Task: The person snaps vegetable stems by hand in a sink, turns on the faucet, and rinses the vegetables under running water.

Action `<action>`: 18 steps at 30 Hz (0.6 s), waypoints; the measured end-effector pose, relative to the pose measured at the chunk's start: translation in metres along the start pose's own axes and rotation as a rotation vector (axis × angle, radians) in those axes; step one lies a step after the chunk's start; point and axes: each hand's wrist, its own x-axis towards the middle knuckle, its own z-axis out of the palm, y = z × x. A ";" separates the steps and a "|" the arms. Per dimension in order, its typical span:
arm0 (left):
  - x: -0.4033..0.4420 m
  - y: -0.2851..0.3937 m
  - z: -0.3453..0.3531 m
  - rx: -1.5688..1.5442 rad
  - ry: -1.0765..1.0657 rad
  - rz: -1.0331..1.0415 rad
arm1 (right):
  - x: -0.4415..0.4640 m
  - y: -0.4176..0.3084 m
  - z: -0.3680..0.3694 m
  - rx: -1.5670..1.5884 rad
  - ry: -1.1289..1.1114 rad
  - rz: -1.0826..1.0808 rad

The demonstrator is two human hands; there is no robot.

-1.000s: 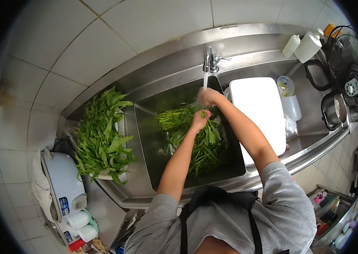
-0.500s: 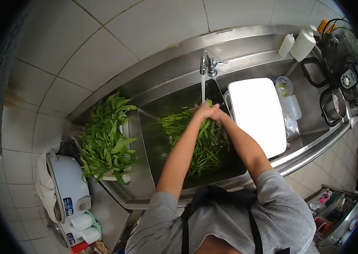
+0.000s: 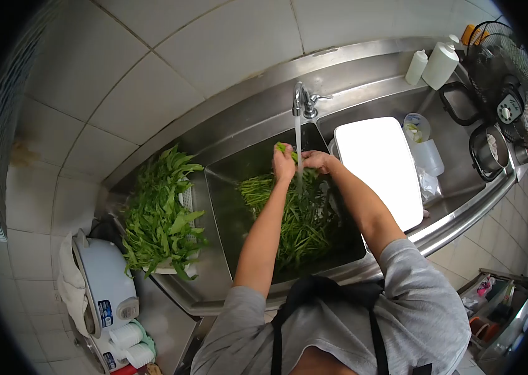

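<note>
Water runs from the faucet [image 3: 299, 100] into the left basin [image 3: 223, 187] of a steel sink. My left hand [image 3: 283, 162] is closed around the stem ends of a bunch of greens [image 3: 282, 147], left of the stream. Just right of the stream is my right hand [image 3: 317, 161], fingers bent in toward the same bunch, whose leaves hang down under the water. More leafy greens [image 3: 301, 234] lie in the basin below my hands, their stems pointing left.
A heap of leafy greens [image 3: 161, 215] fills a white basket left of the basin. A white lid [image 3: 379, 172] covers part of the right basin. Beyond it are plastic containers [image 3: 426, 156], white bottles [image 3: 440, 65], pots [image 3: 490, 153] and a fan [image 3: 507, 109]. A rice cooker [image 3: 104, 281] stands lower left.
My hands came together at the stream, then moved apart. My left hand is now left of the water with the stem ends, my right hand on its right. The view has shifted slightly.
</note>
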 end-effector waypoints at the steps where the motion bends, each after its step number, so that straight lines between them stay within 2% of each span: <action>1: 0.000 -0.008 0.006 -0.069 0.012 -0.060 | 0.000 0.002 0.005 -0.033 -0.024 0.017; 3: 0.003 -0.023 0.016 -0.202 0.038 -0.179 | 0.006 0.011 0.008 -0.354 0.148 -0.026; 4: 0.003 -0.028 0.016 -0.193 0.037 -0.200 | 0.015 0.023 0.006 -0.340 0.145 -0.061; 5: 0.003 -0.033 0.016 -0.317 0.046 -0.315 | 0.023 0.037 0.005 -0.325 0.140 -0.099; 7: 0.003 -0.034 0.017 -0.570 0.068 -0.542 | 0.016 0.041 0.015 -0.455 0.190 -0.242; 9: 0.004 -0.033 0.017 -0.635 0.077 -0.656 | 0.005 0.042 0.027 -0.737 0.299 -0.446; 10: 0.003 -0.032 0.018 -0.667 0.082 -0.715 | 0.019 0.052 0.025 -0.616 0.415 -0.335; 13: 0.003 -0.030 0.015 -0.656 -0.135 -0.593 | 0.024 0.054 0.022 -0.527 0.513 -0.434; 14: 0.007 -0.034 0.014 -0.632 -0.184 -0.550 | 0.022 0.052 0.015 -0.530 0.425 -0.417; 15: 0.009 -0.038 0.016 -0.622 -0.194 -0.461 | 0.016 0.043 0.011 -0.614 0.336 -0.385; 17: 0.010 -0.048 0.022 -0.595 -0.217 -0.307 | 0.014 0.034 0.010 -0.602 0.326 -0.409; 18: 0.007 -0.046 0.027 -0.485 -0.181 -0.187 | 0.020 0.038 0.010 -0.563 0.368 -0.447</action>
